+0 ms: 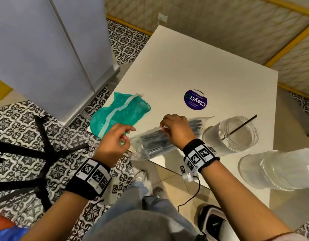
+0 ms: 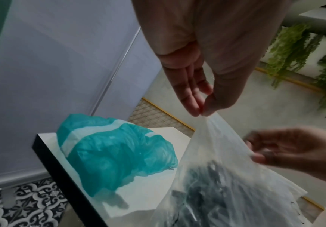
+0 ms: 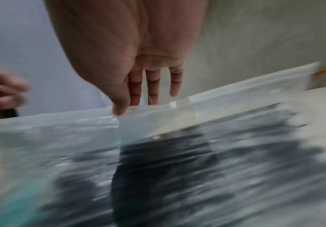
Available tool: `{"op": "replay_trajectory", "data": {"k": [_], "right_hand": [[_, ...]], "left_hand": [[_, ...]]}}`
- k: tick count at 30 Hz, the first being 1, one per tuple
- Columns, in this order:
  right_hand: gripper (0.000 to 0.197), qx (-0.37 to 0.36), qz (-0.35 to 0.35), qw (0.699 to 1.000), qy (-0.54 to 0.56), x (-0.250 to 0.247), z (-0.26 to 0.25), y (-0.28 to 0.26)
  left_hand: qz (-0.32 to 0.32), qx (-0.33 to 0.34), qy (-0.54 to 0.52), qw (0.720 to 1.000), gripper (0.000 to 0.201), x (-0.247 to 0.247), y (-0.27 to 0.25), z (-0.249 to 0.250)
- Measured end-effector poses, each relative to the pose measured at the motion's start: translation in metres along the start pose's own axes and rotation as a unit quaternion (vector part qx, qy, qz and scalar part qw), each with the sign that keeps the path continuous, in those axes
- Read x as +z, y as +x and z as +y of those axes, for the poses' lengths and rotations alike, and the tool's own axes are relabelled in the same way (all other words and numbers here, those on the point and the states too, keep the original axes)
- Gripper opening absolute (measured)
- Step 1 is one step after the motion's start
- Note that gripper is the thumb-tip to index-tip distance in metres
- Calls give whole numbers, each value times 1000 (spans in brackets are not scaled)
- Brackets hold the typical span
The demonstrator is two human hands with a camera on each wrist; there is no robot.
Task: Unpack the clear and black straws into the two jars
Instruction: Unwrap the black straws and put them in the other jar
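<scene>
White worktop (image 1: 211, 66) carries 2 jars (image 1: 231, 133) at its right edge, 1 black straw (image 1: 242, 126) in one. Both hands grasp the clear bag of black straws (image 1: 153, 143) at the near edge: left hand (image 1: 113, 142) pinches its corner, right hand (image 1: 176, 130) its upper edge.

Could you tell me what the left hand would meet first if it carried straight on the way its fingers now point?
Probably the teal plastic bag. The left hand, pinching an edge of the clear bag of black straws, points up and away across the white table, and the teal bag lies just beyond its fingertips, though depth is unclear.
</scene>
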State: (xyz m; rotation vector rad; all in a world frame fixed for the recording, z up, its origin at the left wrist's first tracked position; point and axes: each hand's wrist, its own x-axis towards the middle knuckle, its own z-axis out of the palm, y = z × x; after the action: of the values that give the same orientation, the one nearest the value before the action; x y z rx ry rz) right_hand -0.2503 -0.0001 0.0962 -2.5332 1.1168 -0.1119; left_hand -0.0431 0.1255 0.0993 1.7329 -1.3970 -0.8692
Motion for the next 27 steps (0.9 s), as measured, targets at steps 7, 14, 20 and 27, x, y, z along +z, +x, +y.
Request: {"op": "replay_trajectory", "data": {"k": [7,14,20,27], "right_hand": [[13,167,53,982,-77,-34,87,-18],[13,225,102,969,6,-37,96,-26],[15,240,139,958,74,-32,88,-31],[24,254,185,949,-17,-31,59,-38]], "left_hand": [[-85,1,166,982,48,-16,-14,-12],[-192,-14,278,941,59,-7,-7,-1],[-187,-57,293,936,49,15,12,-2],[-89,-89,187,974,63,38,25,9]]}}
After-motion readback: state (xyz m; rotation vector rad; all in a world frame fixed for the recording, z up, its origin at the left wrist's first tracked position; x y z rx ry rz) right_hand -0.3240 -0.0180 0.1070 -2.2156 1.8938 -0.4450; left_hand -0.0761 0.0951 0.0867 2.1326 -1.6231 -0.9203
